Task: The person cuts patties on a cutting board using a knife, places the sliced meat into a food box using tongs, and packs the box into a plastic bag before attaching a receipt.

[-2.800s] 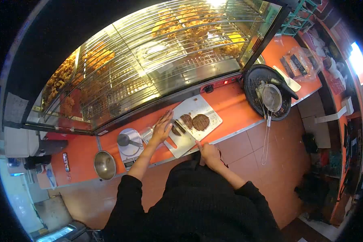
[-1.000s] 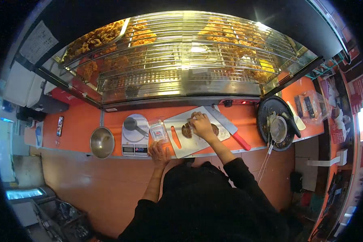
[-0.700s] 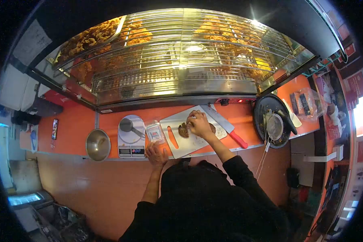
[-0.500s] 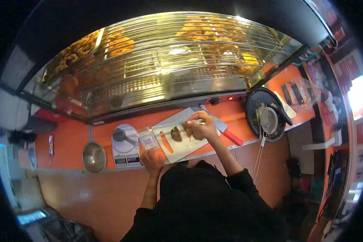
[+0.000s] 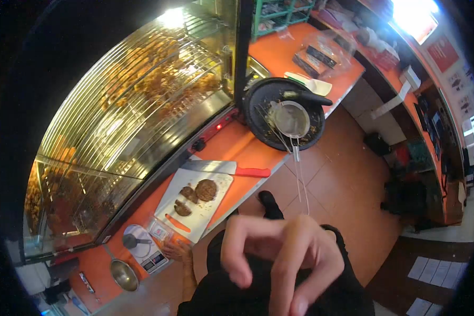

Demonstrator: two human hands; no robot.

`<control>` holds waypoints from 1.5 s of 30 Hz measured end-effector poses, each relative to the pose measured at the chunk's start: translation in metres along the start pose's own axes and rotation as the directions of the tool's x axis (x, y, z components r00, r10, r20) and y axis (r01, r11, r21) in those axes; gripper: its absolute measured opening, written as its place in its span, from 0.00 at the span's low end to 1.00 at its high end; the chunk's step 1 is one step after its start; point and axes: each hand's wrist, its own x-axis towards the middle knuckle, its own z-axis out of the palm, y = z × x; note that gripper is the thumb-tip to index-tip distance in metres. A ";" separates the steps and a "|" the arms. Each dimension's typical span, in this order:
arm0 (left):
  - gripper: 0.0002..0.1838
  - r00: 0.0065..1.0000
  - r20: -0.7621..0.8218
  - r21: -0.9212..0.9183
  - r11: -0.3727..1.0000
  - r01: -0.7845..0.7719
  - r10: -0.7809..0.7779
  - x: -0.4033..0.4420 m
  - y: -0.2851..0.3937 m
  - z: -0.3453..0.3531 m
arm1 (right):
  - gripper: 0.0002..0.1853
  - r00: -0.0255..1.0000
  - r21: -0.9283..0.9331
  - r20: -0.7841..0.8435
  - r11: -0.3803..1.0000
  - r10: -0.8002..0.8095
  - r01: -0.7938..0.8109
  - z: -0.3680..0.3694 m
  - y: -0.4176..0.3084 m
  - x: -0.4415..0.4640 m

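Beneath a lit glass cabinet, an orange desk is carrying a white cutting board, with a black pan and the sieve lying in it on one side, and a scale and a metal bowl sitting on the other. One whole brown patty is lying on the board, and just beside it the pieces of a cut patty are lying. The knife is resting with its blade along the board's end nearest the pan, its red handle pointing toward the desk's front edge. The left hand is resting at that edge, fingers loose, not visibly grasping anything; whether it is touching the clear packet next to it, I cannot tell. The right hand is hanging close to the camera, well apart from the board, its fingers bent and parted, with nothing showing between them. Cutting seems to be the step in hand, apparently standing partway, since one patty is lying uncut. Further slicing would be calling for grasping the red handle and steadying the meat.
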 end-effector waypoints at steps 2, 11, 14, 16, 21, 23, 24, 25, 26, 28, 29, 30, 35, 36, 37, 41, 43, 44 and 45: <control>0.19 1.000 -0.008 0.023 1.000 0.013 -0.013 0.003 0.007 -0.005 | 0.07 0.967 -0.229 -0.224 0.971 -0.117 0.065 -0.051 -0.017 -0.020; 0.14 0.980 -0.189 0.012 0.998 0.058 -0.054 0.030 0.102 -0.057 | 0.19 0.206 -0.004 -0.845 -0.379 -0.493 -0.926 -0.548 -0.101 -0.194; 0.13 0.993 -0.101 -0.213 0.974 -0.074 0.054 0.056 0.181 -0.082 | 0.17 0.391 -0.249 -0.757 -0.321 -0.524 -0.914 -0.641 -0.106 -0.238; 0.09 0.997 0.000 -0.581 0.812 -0.060 0.074 0.071 0.247 -0.090 | 0.12 0.416 -0.281 -0.656 -0.307 -0.630 -0.909 -0.627 -0.125 -0.236; 0.21 0.760 0.503 -0.852 0.087 0.517 0.412 0.094 0.422 -0.107 | 0.13 0.625 -0.592 -0.566 -0.263 -0.537 -0.762 -0.448 -0.137 -0.179; 0.26 0.675 0.547 -0.732 -0.109 0.673 0.495 0.083 0.461 -0.108 | 0.14 0.735 -0.758 -0.604 -0.062 -0.309 -0.649 -0.389 -0.104 -0.181; 0.29 0.628 0.586 -0.571 -0.289 0.769 0.513 0.071 0.469 -0.092 | 0.14 0.726 -0.737 -0.669 0.015 -0.160 -0.676 -0.357 -0.087 -0.167; 0.32 0.579 0.609 -0.372 -0.448 0.812 0.542 0.063 0.470 -0.084 | 0.14 0.757 -0.757 -0.654 -0.007 -0.011 -0.654 -0.328 -0.072 -0.160; 0.31 0.496 0.696 -0.383 -0.316 0.868 0.518 0.068 0.465 -0.091 | 0.14 0.769 -0.778 -0.624 -0.023 0.136 -0.628 -0.310 -0.058 -0.153; 0.29 0.452 0.789 -0.256 -0.446 0.858 0.416 0.073 0.448 -0.094 | 0.14 0.845 -0.833 -0.528 0.144 0.080 -0.534 -0.294 -0.034 -0.137; 0.29 0.458 0.796 -0.263 -0.454 0.851 0.395 0.074 0.435 -0.099 | 0.15 0.895 -0.856 -0.446 0.294 -0.004 -0.425 -0.290 -0.026 -0.132; 0.29 0.487 0.822 -0.325 -0.459 0.827 0.295 0.074 0.419 -0.106 | 0.15 0.902 -0.857 -0.432 0.303 0.017 -0.416 -0.289 -0.023 -0.129; 0.32 0.567 0.824 -0.539 -0.310 0.784 0.000 0.044 0.319 -0.107 | 0.24 0.843 -0.761 -0.534 -0.400 -0.061 -0.511 -0.328 0.055 -0.145; 0.33 0.585 0.802 -0.593 -0.270 0.758 -0.121 0.042 0.311 -0.121 | 0.25 0.852 -0.697 -0.512 -0.529 -0.106 -0.484 -0.328 0.071 -0.140; 0.35 0.594 0.767 -0.640 -0.222 0.736 -0.242 0.039 0.299 -0.132 | 0.25 0.874 -0.733 -0.481 -0.514 -0.074 -0.447 -0.332 0.087 -0.139; 0.39 0.571 0.705 -0.698 -0.266 0.665 -0.421 0.009 0.243 -0.153 | 0.35 0.773 -0.600 -0.625 -0.569 -0.106 -0.563 -0.360 0.107 -0.142; 0.41 0.565 0.590 -0.757 -0.151 0.636 -0.578 -0.030 0.186 -0.129 | 0.28 0.840 -0.747 -0.518 -0.393 -0.162 -0.537 -0.335 0.077 -0.142; 0.42 0.511 0.610 -0.742 -0.212 0.635 -0.606 -0.029 0.179 -0.142 | 0.24 0.784 -0.731 -0.600 -0.287 -0.163 -0.619 -0.298 0.053 -0.124; 0.43 0.455 0.628 -0.729 -0.273 0.628 -0.632 -0.027 0.173 -0.156 | 0.22 0.873 -0.760 -0.466 -0.440 -0.145 -0.478 -0.321 0.053 -0.147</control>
